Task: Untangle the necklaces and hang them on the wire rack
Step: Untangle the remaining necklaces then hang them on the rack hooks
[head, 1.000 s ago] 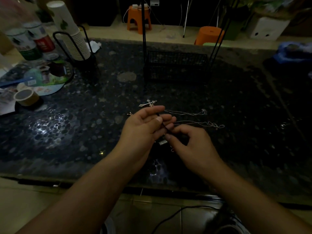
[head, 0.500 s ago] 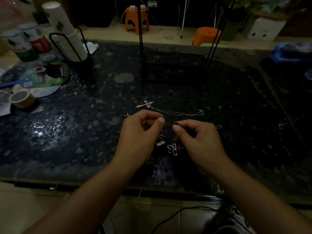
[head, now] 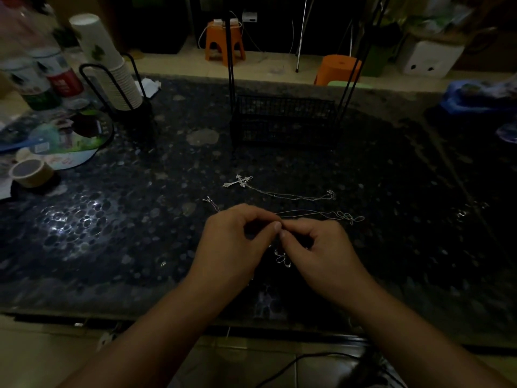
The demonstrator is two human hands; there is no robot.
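A dim room with a dark pebble-patterned table [head: 117,219] filling the view. At its far middle stands a black wire rack [head: 284,120] with tall uprights; nothing visibly hangs on it, so the hanging looks wholly undone. Near the table's front, the left hand [head: 233,242] and right hand [head: 321,247] meet, fingers curled, thumb and fingertips pinching a thin chain [head: 305,212] that trails right. A flower pendant [head: 282,258] dangles just beneath. Beyond the hands, apart, lies a cross necklace [head: 240,181], stretched out on the table. Untangling appears under way.
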